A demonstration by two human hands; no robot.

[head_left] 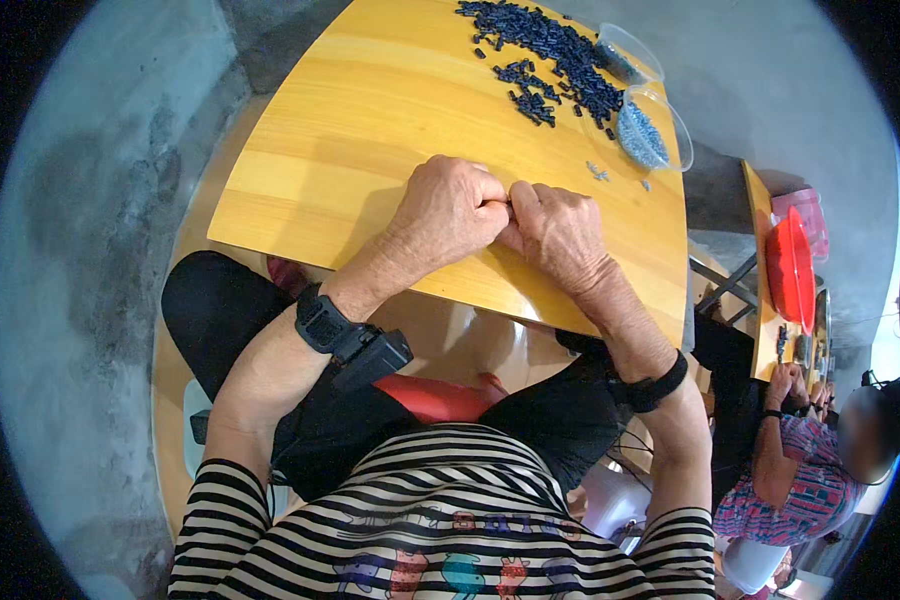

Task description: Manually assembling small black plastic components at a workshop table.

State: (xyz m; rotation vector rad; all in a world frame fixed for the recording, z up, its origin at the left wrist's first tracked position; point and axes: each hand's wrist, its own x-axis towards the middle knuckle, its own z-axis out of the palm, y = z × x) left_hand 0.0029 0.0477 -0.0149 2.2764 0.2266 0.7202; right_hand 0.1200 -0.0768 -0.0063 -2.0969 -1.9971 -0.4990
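Note:
My left hand (448,205) and my right hand (558,232) meet over the near part of the yellow wooden table (360,110). Both have their fingers curled and pinched together, thumbs almost touching. Between the fingertips a small dark bit shows, too covered to name. Farther off lies a heap of small dark blue cylindrical pieces (555,60), several of them scattered singly. To its right, a clear plastic bowl (682,140) holds many small light blue-grey pieces (640,135). A few similar grey pieces (597,172) lie loose on the wood beside that bowl.
A second clear bowl (630,50) stands behind the first, by the table's right edge. On the right, another person (800,460) sits at a separate table with a red basin (790,270) and a pink container (810,215). A grey wall (100,250) rises at the left.

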